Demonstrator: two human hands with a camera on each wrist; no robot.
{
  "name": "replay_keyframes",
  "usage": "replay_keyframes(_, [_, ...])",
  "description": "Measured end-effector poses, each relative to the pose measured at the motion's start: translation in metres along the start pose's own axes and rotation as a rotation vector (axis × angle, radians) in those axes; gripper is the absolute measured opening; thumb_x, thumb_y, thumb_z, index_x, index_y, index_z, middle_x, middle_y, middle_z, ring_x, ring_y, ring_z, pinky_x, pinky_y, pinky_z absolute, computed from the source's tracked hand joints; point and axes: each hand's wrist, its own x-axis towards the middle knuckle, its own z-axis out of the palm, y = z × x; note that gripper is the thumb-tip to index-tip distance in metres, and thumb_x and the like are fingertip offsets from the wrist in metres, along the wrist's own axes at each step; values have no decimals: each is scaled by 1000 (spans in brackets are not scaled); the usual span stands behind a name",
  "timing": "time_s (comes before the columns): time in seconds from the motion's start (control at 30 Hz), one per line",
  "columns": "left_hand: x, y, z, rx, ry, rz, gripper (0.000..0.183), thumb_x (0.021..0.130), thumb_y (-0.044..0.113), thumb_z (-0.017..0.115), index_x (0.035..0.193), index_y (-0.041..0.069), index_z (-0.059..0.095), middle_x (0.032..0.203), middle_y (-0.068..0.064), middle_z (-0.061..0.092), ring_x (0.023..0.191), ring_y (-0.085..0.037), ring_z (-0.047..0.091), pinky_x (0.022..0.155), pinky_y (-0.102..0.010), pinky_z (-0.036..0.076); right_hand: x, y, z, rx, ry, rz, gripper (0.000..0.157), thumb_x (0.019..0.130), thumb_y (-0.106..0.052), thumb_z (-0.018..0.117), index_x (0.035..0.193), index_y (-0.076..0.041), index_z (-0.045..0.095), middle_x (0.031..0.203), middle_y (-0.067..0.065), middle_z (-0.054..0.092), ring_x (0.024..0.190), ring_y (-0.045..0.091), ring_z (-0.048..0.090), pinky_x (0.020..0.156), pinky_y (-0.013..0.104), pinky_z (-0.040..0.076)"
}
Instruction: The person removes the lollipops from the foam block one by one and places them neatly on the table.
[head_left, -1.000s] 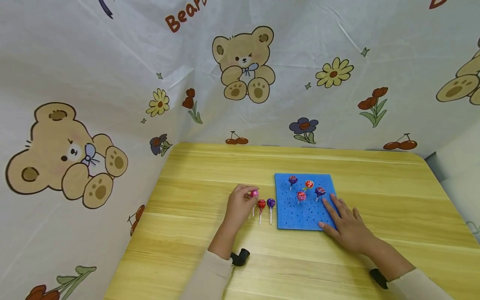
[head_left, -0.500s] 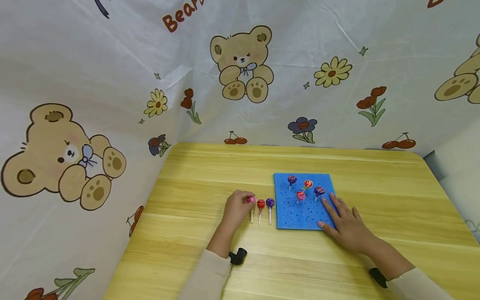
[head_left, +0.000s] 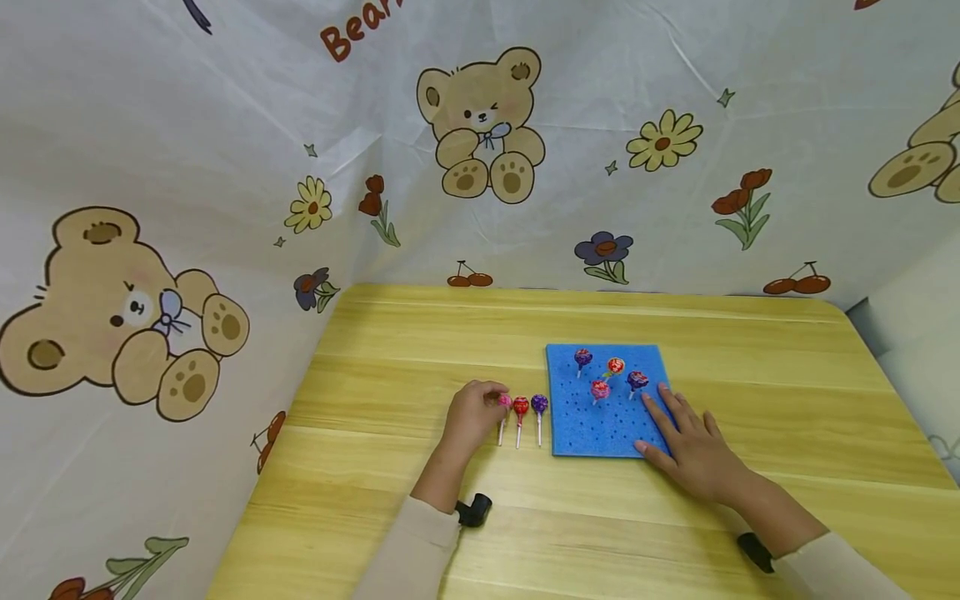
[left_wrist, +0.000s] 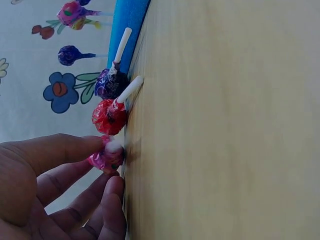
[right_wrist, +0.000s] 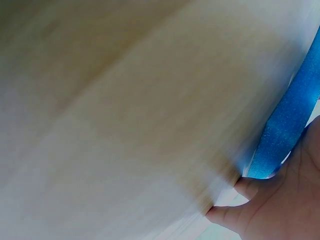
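My left hand (head_left: 471, 417) pinches the head of a pink lollipop (head_left: 505, 403) between thumb and fingers; in the left wrist view this pink lollipop (left_wrist: 107, 159) is right at the tabletop. Just right of it lie a red lollipop (head_left: 521, 406) and a purple lollipop (head_left: 539, 404), in a row with sticks toward me. Beyond them is a blue foam board (head_left: 577, 433) dotted with small holes. Fingers spread, my right hand (head_left: 697, 458) rests on the board's right edge; the right wrist view shows this hand (right_wrist: 280, 205) beside the board's side.
Several lollipops stand upright in the board: a purple one (head_left: 582, 357) at the back, an orange-red one (head_left: 616, 366), a pink one (head_left: 600, 389) and a dark purple one (head_left: 637, 380). The wooden table (head_left: 600, 533) meets a bear-print cloth (head_left: 555, 225) behind.
My left hand has brought the pink lollipop toward me and slightly left, level with the red one in the row. My right hand has stayed on the board.
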Motion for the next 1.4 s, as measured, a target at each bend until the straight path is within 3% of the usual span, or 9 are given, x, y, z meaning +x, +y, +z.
replay_keyframes(0.3, [0,3,-8,-16,21,13,29,88,12,76,117,9,74,112,-10,67,91,-18,63,72,-29,54,0,1,-1,-1,4,0,81,101,-53,53,164,-16,17,169,22,8,150,56,15,112,81,10])
replay_keyframes(0.7, [0,11,-13,-113,57,47,31,90,12,73,121,10,72,119,-7,68,109,-24,64,86,-38,57,0,0,-1,-7,9,2,81,101,-53,53,163,-15,19,169,23,10,149,56,16,111,82,11])
replay_keyframes(0.93, [0,18,-6,-162,42,70,31,92,16,73,123,11,71,119,-2,68,109,-21,63,85,-33,57,-1,-1,-2,-1,9,2,81,101,-53,53,163,-15,19,169,23,10,149,57,16,111,82,11])
replay_keyframes(1.23, [-2,31,10,-190,-17,148,32,93,16,72,125,13,70,120,-2,68,87,-13,66,68,-24,58,-1,-1,-1,-2,6,2,81,101,-53,53,163,-15,18,169,23,9,149,56,16,111,81,10])
replay_keyframes(1.4, [-4,37,22,-189,-21,198,33,94,15,72,127,13,70,120,-2,68,91,-12,65,72,-22,57,0,-2,-1,-10,0,0,81,101,-54,52,163,-16,18,169,22,9,150,56,16,111,81,11])
